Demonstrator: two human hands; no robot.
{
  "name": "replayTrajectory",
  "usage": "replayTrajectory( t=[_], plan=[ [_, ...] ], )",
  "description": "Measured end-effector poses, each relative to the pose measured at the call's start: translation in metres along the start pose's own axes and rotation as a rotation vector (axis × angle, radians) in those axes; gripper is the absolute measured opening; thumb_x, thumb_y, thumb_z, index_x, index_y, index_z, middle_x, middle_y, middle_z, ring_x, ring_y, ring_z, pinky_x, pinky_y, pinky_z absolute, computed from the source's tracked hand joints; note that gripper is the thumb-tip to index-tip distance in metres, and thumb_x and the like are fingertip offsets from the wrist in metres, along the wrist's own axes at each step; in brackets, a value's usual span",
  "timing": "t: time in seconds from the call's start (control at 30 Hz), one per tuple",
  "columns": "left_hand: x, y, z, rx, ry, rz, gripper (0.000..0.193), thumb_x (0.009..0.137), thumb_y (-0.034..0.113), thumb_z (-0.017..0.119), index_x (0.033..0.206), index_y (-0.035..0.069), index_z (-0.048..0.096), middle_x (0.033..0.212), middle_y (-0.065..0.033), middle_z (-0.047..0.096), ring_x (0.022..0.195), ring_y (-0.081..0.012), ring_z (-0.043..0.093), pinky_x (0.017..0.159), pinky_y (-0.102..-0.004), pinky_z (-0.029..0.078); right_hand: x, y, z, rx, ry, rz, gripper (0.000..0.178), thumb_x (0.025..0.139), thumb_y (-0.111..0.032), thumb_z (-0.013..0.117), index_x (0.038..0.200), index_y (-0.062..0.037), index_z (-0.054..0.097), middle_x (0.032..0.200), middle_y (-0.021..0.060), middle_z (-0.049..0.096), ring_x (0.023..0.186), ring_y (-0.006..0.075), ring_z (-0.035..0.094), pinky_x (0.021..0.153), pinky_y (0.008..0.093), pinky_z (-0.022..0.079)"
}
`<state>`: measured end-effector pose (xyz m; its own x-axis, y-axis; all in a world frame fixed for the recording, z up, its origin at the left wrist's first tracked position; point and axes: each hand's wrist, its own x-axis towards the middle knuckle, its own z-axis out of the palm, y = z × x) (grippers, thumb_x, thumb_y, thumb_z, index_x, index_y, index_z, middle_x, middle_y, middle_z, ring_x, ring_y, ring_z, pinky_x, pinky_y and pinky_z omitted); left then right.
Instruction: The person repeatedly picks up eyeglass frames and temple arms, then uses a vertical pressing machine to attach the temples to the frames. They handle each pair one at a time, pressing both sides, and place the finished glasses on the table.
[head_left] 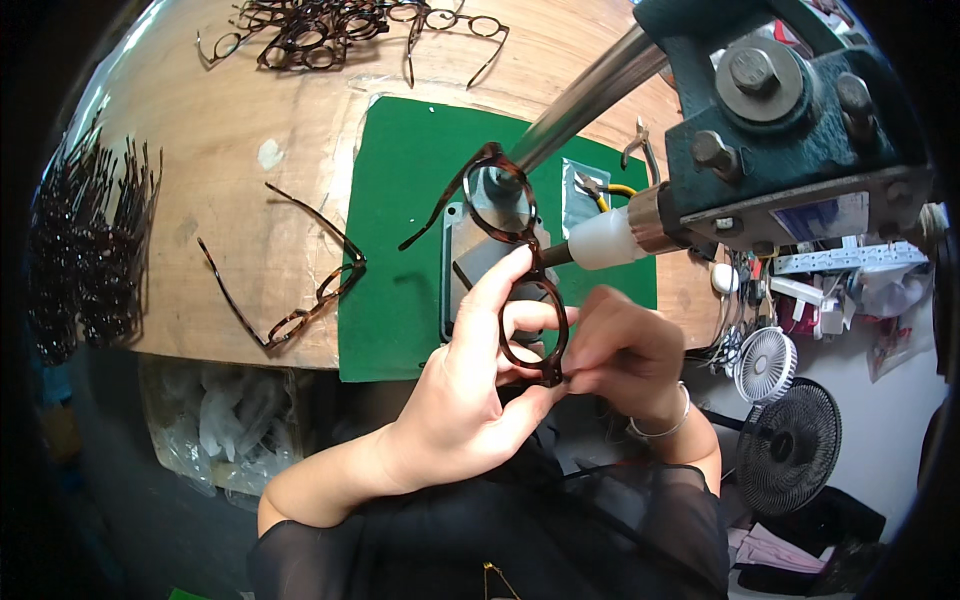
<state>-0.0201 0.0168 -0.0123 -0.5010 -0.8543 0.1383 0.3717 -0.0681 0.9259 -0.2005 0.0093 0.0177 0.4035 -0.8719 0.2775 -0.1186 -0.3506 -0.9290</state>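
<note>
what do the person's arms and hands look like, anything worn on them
Both hands are bare, with no gloves. The left hand has nothing on its wrist. The right hand wears a thin silver bangle at the wrist. Sheer black sleeves cover the upper arms, leaving the forearms uncovered.

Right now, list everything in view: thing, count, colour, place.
held glasses frame: one, dark tortoiseshell, in both hands above the green mat
green mat: one, green, on the bench centre
wooden bench: one, light brown, upper left
loose glasses frame: one, brown tortoiseshell, bench beside the mat
pile of frames: count unclear, dark, bench top
temple arms: many, dark, bench left edge
machine: one, teal, upper right
pliers: one, yellow handles, on the mat
fans: two, one white, one black, lower right
left hand: holding the frame
right hand: pinching the frame's lower end
</note>
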Motion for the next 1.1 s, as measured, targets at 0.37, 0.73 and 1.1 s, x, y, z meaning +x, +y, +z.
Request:
replayTrajectory(
  t=[0.37,0.73,1.1],
  plan=[
    [0.051,0.014,0.017,0.266,0.134,0.225,0.08,0.077,-0.009,0.054,0.133,0.005,-0.002,0.119,-0.014,0.042,0.1,-0.0171,0.051,0.076,-0.024,0.047,-0.009,-0.003,-0.027,-0.112,0.245,-0.068,0.012,0.081,-0.006,0.06,0.087,0.0023,0.054,0.079,0.0078,0.056,0.07,0.0123,0.05,0.063,0.0219,0.04],
    [0.07,0.015,0.028,-0.003,0.129,0.136,0.068,0.08,-0.008,0.054,0.128,0.002,0.007,0.107,-0.009,0.049,0.093,-0.0117,0.049,0.072,-0.021,0.044,0.052,-0.132,-0.101,-0.142,0.429,-0.711,0.017,0.082,-0.013,0.057,0.09,-0.0001,0.051,0.083,0.0097,0.055,0.075,0.014,0.052,0.064,0.0243,0.042],
    [0.077,0.011,0.027,0.058,0.134,0.21,0.057,0.082,-0.002,0.054,0.121,0.001,0.013,0.096,-0.0078,0.05,0.072,-0.009,0.053,0.061,-0.0212,0.046,0.009,-0.134,-0.077,-0.193,0.452,-0.826,0.029,0.083,-0.021,0.052,0.102,0.0005,0.048,0.093,0.0125,0.053,0.085,0.0188,0.051,0.075,0.0314,0.04]
  ],
)
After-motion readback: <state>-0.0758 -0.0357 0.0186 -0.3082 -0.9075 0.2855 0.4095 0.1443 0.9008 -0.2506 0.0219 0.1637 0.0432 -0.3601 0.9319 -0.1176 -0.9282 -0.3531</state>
